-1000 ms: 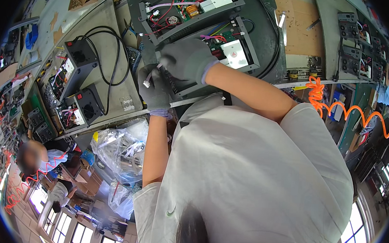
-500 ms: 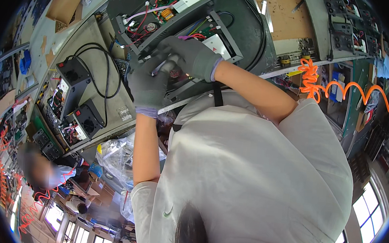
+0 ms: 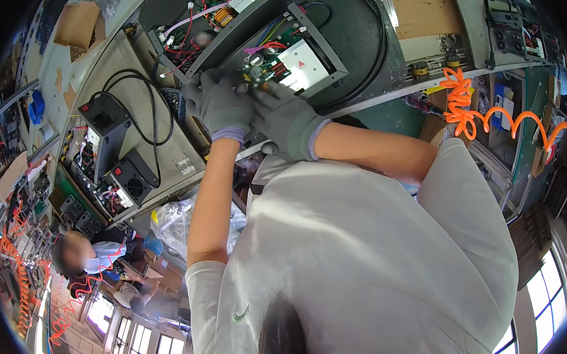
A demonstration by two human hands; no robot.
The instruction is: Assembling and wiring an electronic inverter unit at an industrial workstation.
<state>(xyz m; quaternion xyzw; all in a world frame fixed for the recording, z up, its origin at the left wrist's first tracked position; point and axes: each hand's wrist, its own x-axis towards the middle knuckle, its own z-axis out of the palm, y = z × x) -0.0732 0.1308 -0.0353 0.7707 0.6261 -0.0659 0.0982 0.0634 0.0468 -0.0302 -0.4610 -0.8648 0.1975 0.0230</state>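
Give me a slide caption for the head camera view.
Gloved left hand and gloved right hand, close together at an open electronics case, with another open case beyond.

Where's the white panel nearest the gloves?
In the head view, the white panel sits at upper centre, in the dark case, just above the right hand.

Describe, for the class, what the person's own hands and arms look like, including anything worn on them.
The left hand and right hand wear matching dark grey gloves, each ending at the wrist in a purple-edged cuff. The forearms are uncovered. Short, loose, pale grey sleeves cover the upper arms.
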